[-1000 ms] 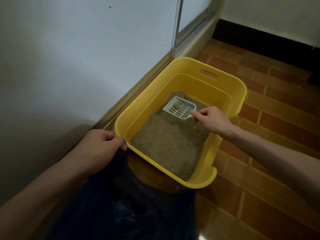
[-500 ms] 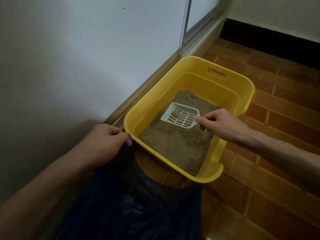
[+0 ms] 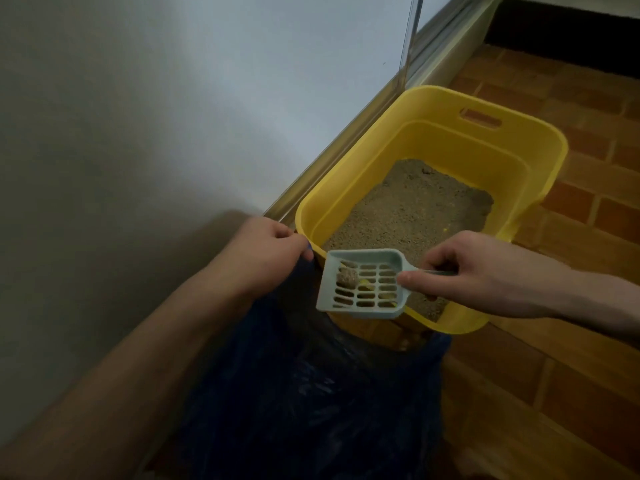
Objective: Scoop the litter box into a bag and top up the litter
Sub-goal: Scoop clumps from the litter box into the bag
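Pinched between thumb and fingers of the right hand (image 3: 478, 271), the handle of the scoop (image 3: 363, 284) points right while its slotted pan juts left. That pan is pale grey-blue and sits over the near rim of the box (image 3: 346, 188), partly above the mouth of the bag (image 3: 311, 393). One brownish clump (image 3: 347, 278) lies in the pan near its left side, with a few smaller bits by it; yellow shows through some slots. The scoop is held roughly level, clear of the litter (image 3: 408, 209).

Gripping the bag's upper edge, the left hand (image 3: 266, 251) has its fingers curled round the dark blue plastic just beside the box's near left corner. The bag hangs open below, its mouth against the box's near wall, and the plastic is crinkled and glossy.

The box is yellow, with a slot handle in its far wall and a lowered lip at the near right corner. Tan litter covers its bottom, with a small dark lump near the far end. It stands on a red-brown brick-pattern floor (image 3: 571, 341), alongside a metal track (image 3: 346, 147) at the foot of a pale panel (image 3: 173, 98). A dark skirting (image 3: 561, 32) runs along the far wall.
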Tool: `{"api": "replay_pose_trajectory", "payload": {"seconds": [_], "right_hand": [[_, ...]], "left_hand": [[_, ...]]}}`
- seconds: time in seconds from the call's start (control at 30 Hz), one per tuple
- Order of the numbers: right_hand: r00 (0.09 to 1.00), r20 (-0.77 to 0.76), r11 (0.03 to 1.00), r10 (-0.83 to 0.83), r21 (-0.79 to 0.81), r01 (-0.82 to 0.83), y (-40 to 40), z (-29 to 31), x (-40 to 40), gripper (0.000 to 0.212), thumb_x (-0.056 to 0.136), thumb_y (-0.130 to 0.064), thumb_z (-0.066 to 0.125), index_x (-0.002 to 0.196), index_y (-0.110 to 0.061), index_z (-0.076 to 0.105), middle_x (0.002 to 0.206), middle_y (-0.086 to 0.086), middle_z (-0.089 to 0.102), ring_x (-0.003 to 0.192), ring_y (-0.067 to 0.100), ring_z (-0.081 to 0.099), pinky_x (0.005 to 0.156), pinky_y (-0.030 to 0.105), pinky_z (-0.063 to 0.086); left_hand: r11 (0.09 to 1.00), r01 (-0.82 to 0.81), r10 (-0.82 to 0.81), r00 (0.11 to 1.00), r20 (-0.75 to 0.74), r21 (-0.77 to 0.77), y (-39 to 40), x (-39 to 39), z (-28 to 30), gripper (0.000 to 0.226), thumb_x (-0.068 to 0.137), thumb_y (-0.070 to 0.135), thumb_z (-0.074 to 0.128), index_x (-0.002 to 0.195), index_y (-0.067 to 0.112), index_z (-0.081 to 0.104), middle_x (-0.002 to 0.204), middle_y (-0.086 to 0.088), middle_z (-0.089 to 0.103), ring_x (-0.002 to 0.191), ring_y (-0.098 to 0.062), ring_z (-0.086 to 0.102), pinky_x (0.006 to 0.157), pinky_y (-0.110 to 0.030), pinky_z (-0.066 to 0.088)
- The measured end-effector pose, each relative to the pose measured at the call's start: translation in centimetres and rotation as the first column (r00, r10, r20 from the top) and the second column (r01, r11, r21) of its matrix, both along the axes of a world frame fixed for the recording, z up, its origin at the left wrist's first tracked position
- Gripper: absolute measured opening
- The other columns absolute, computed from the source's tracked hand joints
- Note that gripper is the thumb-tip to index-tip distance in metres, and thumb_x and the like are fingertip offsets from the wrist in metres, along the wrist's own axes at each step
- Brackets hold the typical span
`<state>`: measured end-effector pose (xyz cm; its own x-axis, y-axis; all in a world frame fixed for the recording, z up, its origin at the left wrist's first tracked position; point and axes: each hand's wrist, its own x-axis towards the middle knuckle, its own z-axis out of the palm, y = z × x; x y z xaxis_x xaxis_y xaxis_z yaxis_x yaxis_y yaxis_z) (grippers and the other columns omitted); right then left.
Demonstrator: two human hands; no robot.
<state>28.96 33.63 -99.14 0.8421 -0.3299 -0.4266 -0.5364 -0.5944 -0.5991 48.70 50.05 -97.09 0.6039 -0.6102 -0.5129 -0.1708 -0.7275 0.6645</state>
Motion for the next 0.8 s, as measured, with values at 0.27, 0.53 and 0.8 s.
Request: {"api": "replay_pose_trajectory", "payload": {"seconds": [0.27, 0.53, 0.8], "right_hand": [[0.994, 0.029, 0.992, 0.106, -0.066, -0.104, 2.4, 0.1, 0.8, 0.059, 0.081, -0.08, 0.041, 0.077, -0.029, 0.069, 0.067, 0.008, 0.061, 0.049, 0.013, 0.045, 0.047, 0.029, 0.036], [0.975, -0.081, 0.927, 0.206, -0.302, -0.221, 5.0, -0.9, 2.9, 0.047, 0.092, -0.073, 0.04, 0.095, -0.034, 0.066, 0.071, -0.007, 0.063, 0.061, 0.007, 0.058, 0.048, 0.021, 0.043], [0.947, -0.069, 0.854, 0.312, -0.416, -0.312, 7.0, -2.8, 3.7, 0.045, 0.096, -0.07, 0.038, 0.101, -0.033, 0.063, 0.073, -0.011, 0.058, 0.062, 0.002, 0.056, 0.055, 0.021, 0.052]], "left_hand": [[1.0, 0.0, 0.0, 1.0, 0.003, -0.032, 0.1, -0.4, 0.6, 0.022, 0.096, 0.02, 0.058, 0.085, 0.009, 0.072, 0.068, -0.003, 0.05, 0.06, -0.014, 0.044, 0.051, -0.025, 0.034], [0.999, -0.017, 0.017, 1.0, 0.007, -0.036, 1.0, 0.2, 0.6, 0.018, 0.096, 0.019, 0.058, 0.087, 0.01, 0.071, 0.072, -0.002, 0.051, 0.062, -0.013, 0.045, 0.053, -0.026, 0.033], [0.997, -0.051, 0.051, 0.999, 0.008, -0.051, 1.5, 0.5, 0.5, 0.018, 0.096, 0.018, 0.058, 0.084, 0.014, 0.07, 0.071, 0.0, 0.049, 0.062, -0.012, 0.041, 0.054, -0.028, 0.032]]}}
